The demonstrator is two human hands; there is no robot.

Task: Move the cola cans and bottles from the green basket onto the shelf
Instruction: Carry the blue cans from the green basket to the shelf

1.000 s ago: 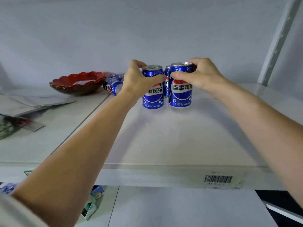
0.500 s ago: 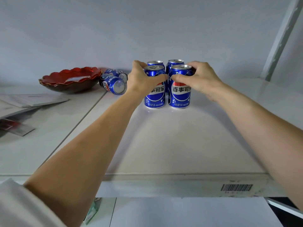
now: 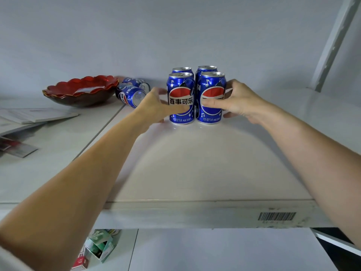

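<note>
Four blue cola cans stand upright in a tight two-by-two block on the white shelf [image 3: 195,173], a little above the middle of the frame: the front left can [image 3: 181,98] and the front right can [image 3: 211,97] side by side, with the back left can [image 3: 182,70] and the back right can [image 3: 207,68] showing only their tops behind them. The left hand [image 3: 156,106] is cupped around the left side of the front left can, its thumb laid across the label and its fingers curled behind. The right hand [image 3: 238,100] mirrors it on the front right can, thumb pressed on the front, fingers wrapped round the right side. Both cans rest on the shelf. To the left, two more cans [image 3: 132,92] lie on their sides beside a red scalloped bowl [image 3: 80,90], with papers [image 3: 35,116] at the left edge of the frame.
</note>
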